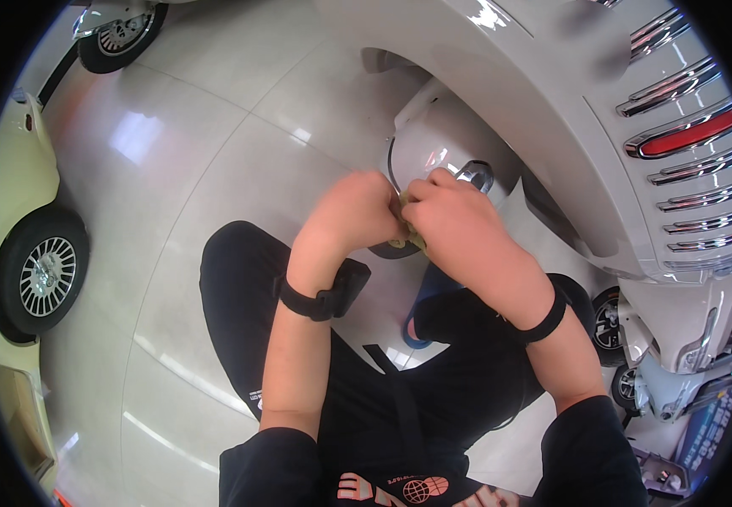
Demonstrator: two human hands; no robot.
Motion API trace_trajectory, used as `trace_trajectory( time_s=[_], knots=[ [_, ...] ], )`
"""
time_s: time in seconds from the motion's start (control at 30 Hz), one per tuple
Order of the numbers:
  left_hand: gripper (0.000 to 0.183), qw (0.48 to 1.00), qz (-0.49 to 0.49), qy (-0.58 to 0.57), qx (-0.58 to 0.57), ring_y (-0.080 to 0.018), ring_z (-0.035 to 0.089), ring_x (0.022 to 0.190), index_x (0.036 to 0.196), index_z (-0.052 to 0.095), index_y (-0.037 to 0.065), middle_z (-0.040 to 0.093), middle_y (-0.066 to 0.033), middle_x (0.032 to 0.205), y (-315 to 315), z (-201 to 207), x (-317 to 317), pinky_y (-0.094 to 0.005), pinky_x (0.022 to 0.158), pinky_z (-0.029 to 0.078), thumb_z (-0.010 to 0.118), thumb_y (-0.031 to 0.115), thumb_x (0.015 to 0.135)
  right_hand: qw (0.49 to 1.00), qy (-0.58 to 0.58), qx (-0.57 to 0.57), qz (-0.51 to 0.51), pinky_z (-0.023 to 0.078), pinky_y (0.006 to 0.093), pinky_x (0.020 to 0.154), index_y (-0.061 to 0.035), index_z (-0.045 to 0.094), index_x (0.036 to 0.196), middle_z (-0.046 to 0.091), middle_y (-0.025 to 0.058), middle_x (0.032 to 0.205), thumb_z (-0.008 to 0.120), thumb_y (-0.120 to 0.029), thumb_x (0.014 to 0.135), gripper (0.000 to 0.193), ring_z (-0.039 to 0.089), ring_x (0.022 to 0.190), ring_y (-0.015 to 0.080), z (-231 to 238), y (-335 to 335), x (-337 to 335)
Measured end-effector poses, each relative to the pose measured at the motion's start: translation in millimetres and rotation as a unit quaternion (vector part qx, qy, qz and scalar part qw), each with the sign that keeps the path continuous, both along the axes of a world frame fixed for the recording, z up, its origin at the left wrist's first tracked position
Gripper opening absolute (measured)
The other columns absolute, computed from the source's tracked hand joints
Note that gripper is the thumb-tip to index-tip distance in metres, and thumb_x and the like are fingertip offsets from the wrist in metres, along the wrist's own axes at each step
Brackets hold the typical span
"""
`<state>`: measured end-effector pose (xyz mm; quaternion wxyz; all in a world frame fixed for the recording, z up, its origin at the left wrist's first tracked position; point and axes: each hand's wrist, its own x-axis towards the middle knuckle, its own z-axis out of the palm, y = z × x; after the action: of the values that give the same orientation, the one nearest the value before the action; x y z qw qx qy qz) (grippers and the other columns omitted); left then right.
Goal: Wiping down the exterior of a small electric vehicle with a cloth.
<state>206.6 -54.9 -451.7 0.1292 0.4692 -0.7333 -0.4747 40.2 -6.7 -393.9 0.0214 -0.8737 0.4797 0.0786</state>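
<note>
Both my hands meet in front of the white front fender (434, 139) of a scooter. My left hand (353, 207) is closed, slightly smeared, its fingertips hidden where they press against a yellowish cloth (417, 240). My right hand (450, 207) has its fingers curled down on the same crumpled cloth, of which only small bits show between the hands. A chrome part (476, 176) on the fender sits just beyond my right knuckles. Below the hands, the dark lower edge of the wheel (396, 250) is partly visible.
The scooter's white front body (501, 76) with chrome strips (696, 177) and a red insert (691, 135) curves over the right side. A pale yellow scooter with a black wheel (43, 272) stands at left. More scooters (670, 321) stand at lower right. Glossy tiles (188, 169) cover the floor.
</note>
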Motion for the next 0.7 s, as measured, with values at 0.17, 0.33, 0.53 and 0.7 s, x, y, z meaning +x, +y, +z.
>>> trace_trajectory(
  time_s=[0.17,0.33,0.53,0.7],
  knots=[
    [0.019,1.000,-0.006,-0.010,0.005,-0.0360,0.072,0.072,0.078,0.080,0.001,0.073,-0.0195,0.075,5,-7,-6,-0.0418,0.070,0.058,0.084,0.012,0.064,0.999,0.017,-0.044,0.025,0.055,0.0355,0.089,-0.0088,0.080,0.084,0.069,0.0034,0.100,0.074,-0.005,0.072,0.014,0.063,0.102,0.0249,-6,13,2],
    [0.016,0.997,-0.039,-0.015,-0.058,-0.0403,0.072,0.080,0.081,0.078,0.000,0.073,-0.0215,0.081,14,-13,-7,-0.0455,0.072,0.058,0.079,0.008,0.068,0.994,0.049,-0.077,0.055,0.051,0.0342,0.087,-0.0106,0.082,0.077,0.069,0.0024,0.096,0.077,-0.007,0.069,0.010,0.061,0.104,0.0236,-9,26,8],
    [0.014,0.993,-0.090,0.007,-0.082,-0.0437,0.068,0.080,0.086,0.075,0.000,0.070,-0.0231,0.081,20,-21,-11,-0.0480,0.070,0.054,0.074,0.006,0.073,0.992,0.077,-0.088,0.038,0.048,0.0309,0.089,-0.0092,0.081,0.076,0.064,0.0038,0.100,0.077,-0.006,0.068,0.010,0.058,0.109,0.0245,-18,51,8],
    [0.018,0.992,-0.087,0.009,-0.087,-0.0430,0.069,0.082,0.091,0.076,0.002,0.072,-0.0211,0.084,24,-26,-17,-0.0475,0.071,0.055,0.074,0.005,0.074,0.991,0.087,-0.093,0.035,0.048,0.0320,0.090,-0.0082,0.081,0.077,0.060,0.0046,0.100,0.077,-0.008,0.068,0.010,0.056,0.107,0.0241,-18,56,6]
  ],
)
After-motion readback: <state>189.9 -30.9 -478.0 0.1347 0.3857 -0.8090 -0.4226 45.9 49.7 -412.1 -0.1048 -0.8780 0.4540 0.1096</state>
